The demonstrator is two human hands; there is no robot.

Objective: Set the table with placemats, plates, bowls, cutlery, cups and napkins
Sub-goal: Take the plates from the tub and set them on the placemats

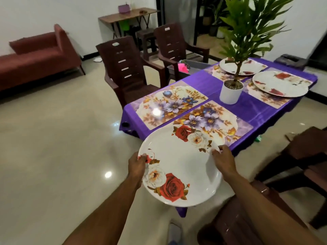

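Observation:
A white plate with red and white roses [182, 167] hangs in the air before the near corner of the purple-covered table [256, 110]; a second rim shows under it. My left hand [137, 165] grips its left rim and my right hand [223, 160] grips its right rim. Two bare floral placemats lie at the near end, one on the left [168, 104] and one on the right [212, 123]. At the far end, two more placemats each carry a rose plate, one at the back [242, 67] and one on the right [281, 84].
A potted plant in a white pot [230, 92] stands mid-table. Two dark brown chairs [123, 68] [175, 45] line the far side, with more brown chairs [292, 165] close on my right. A grey tub [191, 65] sits beyond the table. A red sofa [39, 57] stands at the left wall.

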